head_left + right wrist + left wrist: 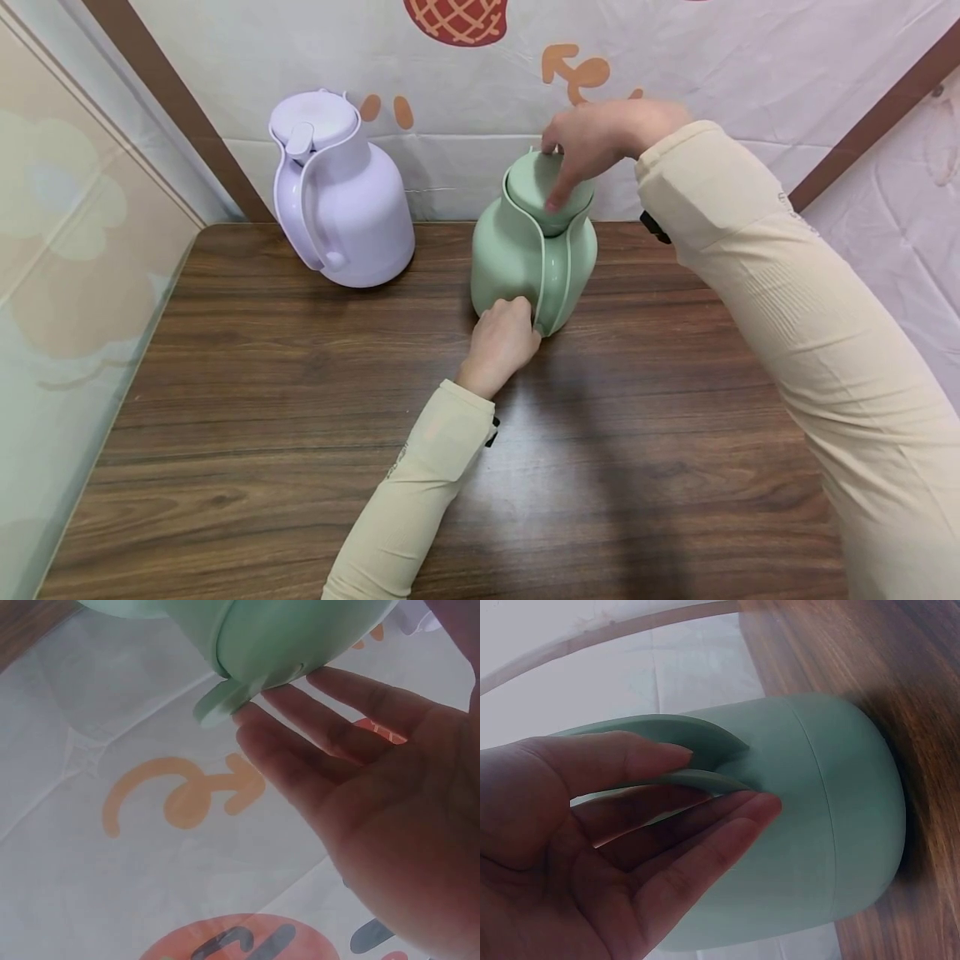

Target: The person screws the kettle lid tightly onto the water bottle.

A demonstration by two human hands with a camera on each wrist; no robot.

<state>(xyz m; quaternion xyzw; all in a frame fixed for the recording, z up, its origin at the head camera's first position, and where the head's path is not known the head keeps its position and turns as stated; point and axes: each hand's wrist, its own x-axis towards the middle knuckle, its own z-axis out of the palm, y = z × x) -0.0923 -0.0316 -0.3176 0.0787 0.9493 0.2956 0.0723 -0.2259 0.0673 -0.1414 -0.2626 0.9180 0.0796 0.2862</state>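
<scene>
A pale green vacuum jug (498, 254) stands upright near the back of the table, its handle (555, 271) facing me. My left hand (501, 343) holds the lower part of that handle; in the left wrist view the thumb (656, 756) lies on one side and the fingers (727, 836) on the other. From above, my right hand (596, 142) grips the round green lid (534, 179), thumb at the near edge and fingers at the far side. In the right wrist view the fingertips (251, 720) touch the rim by the spout. The lid sits in the jug's collar.
To the left, a lilac vacuum jug (371, 217) stands upright, its lid carrying a lever. Both jugs are on a dark wooden table (285, 433). A white printed cloth (465, 108) hangs behind the table, and a patterned panel (67, 250) borders the left side.
</scene>
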